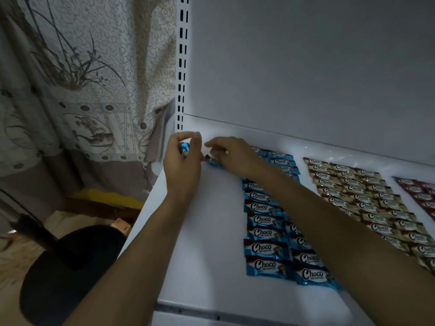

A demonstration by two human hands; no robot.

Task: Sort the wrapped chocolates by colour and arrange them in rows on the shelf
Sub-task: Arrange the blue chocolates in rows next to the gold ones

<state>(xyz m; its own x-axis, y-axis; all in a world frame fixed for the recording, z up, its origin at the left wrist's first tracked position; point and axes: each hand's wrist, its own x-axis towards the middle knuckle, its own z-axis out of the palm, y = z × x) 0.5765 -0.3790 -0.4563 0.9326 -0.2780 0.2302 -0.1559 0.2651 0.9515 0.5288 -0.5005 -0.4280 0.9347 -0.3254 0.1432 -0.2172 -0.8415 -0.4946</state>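
On the white shelf lie rows of blue wrapped chocolates, marked Choco, with cream-gold ones to their right and dark red ones at the far right. My left hand is raised near the shelf's back left corner and grips a small bunch of blue chocolates. My right hand reaches across the blue rows and pinches one blue chocolate low over the shelf, close to the left hand. My right forearm hides part of the blue rows.
A slotted white upright and the grey back panel bound the shelf. A patterned curtain hangs to the left. Below left stand a dark round seat and something yellow on the floor.
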